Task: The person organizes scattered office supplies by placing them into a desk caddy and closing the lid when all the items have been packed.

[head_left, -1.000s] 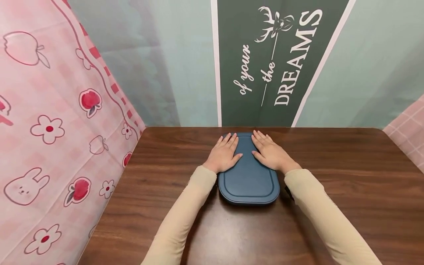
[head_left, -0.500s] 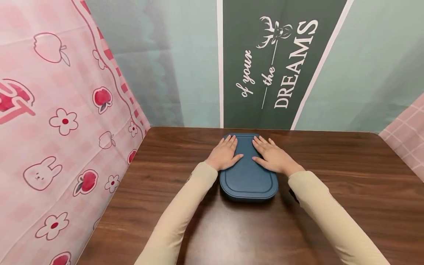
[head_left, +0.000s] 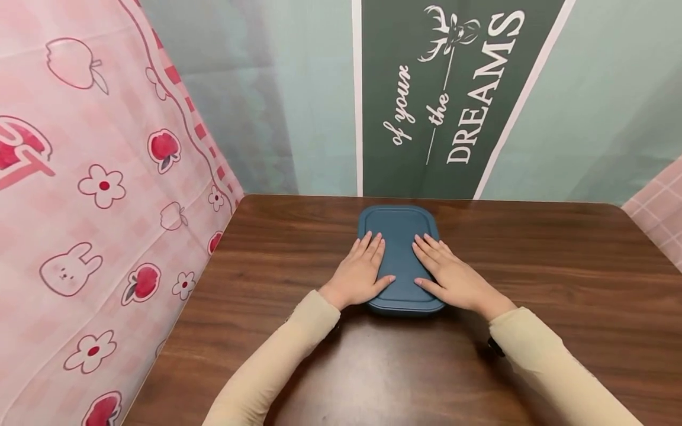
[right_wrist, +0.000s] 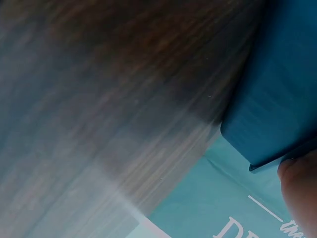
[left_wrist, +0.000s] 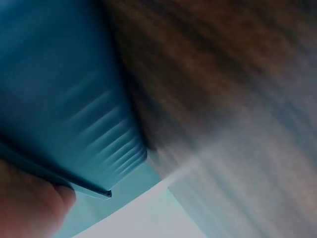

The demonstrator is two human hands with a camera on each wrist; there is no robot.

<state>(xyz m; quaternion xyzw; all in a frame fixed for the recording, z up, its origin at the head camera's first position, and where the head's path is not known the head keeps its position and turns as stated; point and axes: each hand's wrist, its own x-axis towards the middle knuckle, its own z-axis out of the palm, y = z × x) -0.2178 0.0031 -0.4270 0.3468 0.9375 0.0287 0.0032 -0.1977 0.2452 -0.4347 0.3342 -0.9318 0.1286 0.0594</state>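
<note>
A blue lidded box (head_left: 399, 248) with rounded corners lies lengthwise near the table's far edge in the head view. My left hand (head_left: 358, 273) rests flat on the left side of its lid, fingers straight and pointing away. On the lid's right side lies my right hand (head_left: 454, 277), its fingers likewise straight. The two thumbs point toward each other across the lid, with a gap between them. Ridges mark the box's side wall (left_wrist: 106, 126) in the left wrist view. In the right wrist view, part of the hand (right_wrist: 299, 191) shows at the lid's rim, above a smooth wall (right_wrist: 277, 99).
The box stands on a dark brown wood-grain table (head_left: 559, 266). Behind the table hangs a green curtain (head_left: 314, 106) with white lettering. A pink patterned cloth (head_left: 117, 236) borders the left side, and a pink checked cloth (head_left: 660, 207) the right.
Both hands have slid back along the lid toward the person, uncovering its far end. They remain flat on it. The box looks about in place; the head view has shifted slightly.
</note>
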